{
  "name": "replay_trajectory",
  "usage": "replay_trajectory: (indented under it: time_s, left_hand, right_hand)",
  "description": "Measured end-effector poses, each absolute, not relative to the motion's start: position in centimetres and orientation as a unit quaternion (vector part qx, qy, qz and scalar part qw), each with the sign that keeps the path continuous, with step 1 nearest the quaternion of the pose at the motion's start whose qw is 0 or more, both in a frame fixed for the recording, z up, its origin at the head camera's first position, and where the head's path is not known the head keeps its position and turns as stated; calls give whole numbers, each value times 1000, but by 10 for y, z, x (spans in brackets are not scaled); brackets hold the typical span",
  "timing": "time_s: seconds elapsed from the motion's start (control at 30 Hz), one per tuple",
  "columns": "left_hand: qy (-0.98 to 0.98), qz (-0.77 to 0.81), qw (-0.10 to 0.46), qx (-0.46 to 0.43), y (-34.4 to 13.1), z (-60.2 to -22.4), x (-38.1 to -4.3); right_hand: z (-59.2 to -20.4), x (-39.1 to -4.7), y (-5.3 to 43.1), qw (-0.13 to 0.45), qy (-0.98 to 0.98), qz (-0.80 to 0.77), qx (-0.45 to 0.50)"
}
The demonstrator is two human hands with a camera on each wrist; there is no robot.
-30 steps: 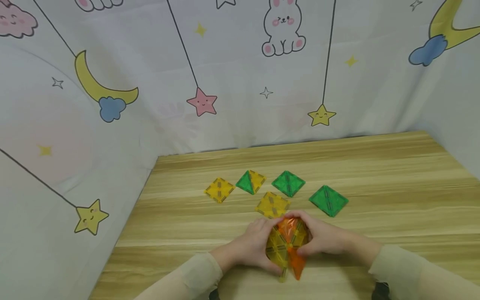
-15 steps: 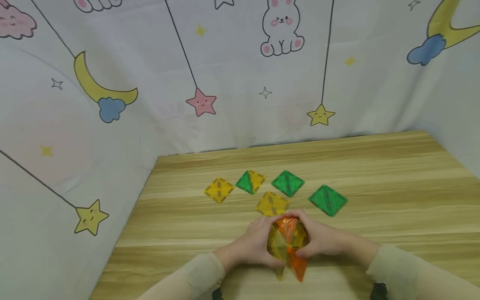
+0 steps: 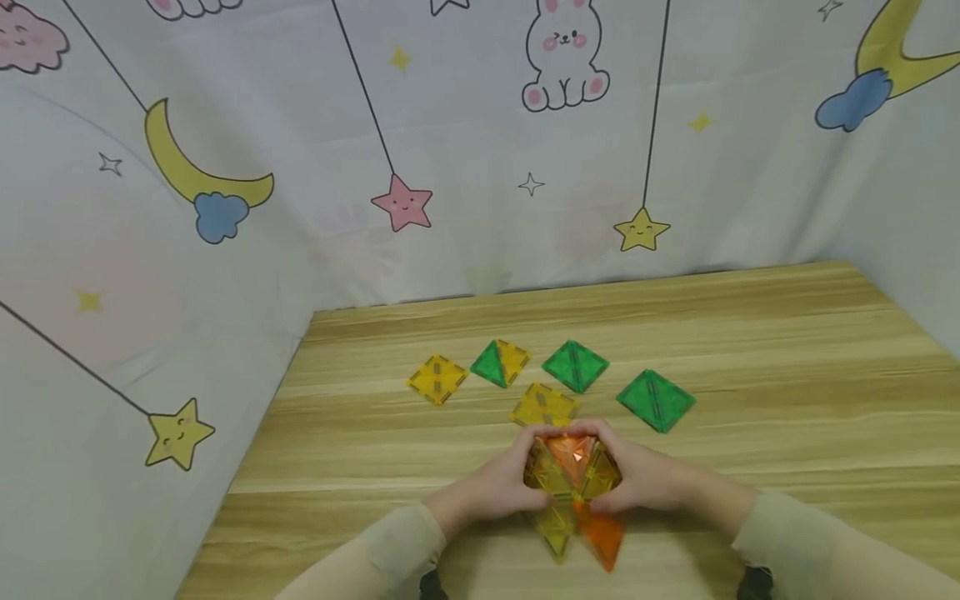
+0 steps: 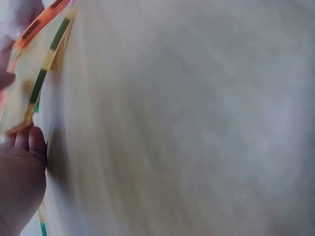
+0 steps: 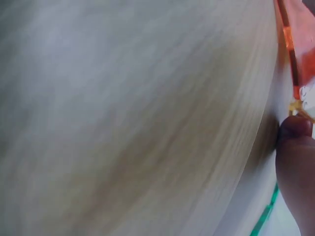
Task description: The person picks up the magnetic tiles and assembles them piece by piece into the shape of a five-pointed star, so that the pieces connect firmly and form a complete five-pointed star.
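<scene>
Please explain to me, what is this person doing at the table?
A person's left hand and right hand are curved round opposite sides of a cluster of translucent yellow and orange triangular tiles, gripping it together. One yellow triangle and one orange triangle point out from it toward the person. Beyond the hands, five diamonds made of paired triangles lie on the wooden table: two yellow diamonds, two green diamonds and one green-and-yellow diamond.

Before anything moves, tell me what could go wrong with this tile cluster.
The translucent orange triangular tile and translucent yellow triangular tile fork out of the tile cluster, so either might come loose. A flat translucent yellow diamond lies right beyond the left grip and right grip and could get nudged.
</scene>
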State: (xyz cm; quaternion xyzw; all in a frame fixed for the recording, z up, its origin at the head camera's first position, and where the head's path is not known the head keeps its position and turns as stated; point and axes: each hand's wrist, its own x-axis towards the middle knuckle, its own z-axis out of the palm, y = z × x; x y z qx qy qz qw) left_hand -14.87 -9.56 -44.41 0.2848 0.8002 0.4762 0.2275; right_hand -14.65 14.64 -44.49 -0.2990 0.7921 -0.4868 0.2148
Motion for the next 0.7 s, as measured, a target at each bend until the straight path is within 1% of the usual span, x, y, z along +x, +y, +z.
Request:
replay_trajectory:
  time_s: [0.17, 0.3, 0.5, 0.7]
  left_hand:
    - [760, 529, 261, 273, -99, -444, -154]
    - [734, 568, 277, 250, -100, -446, -155]
    - [750, 574, 251, 213, -99, -445, -153]
    - [734, 601, 258, 181, -94, -444, -151]
  right_hand:
    - [-443, -147, 151, 224, 795, -479, -299]
    - [-442, -147, 153, 226, 796, -474, -303]
    - [-441, -146, 157, 216, 803, -472, -292]
    - [-441, -144, 156, 196, 810, -463, -302]
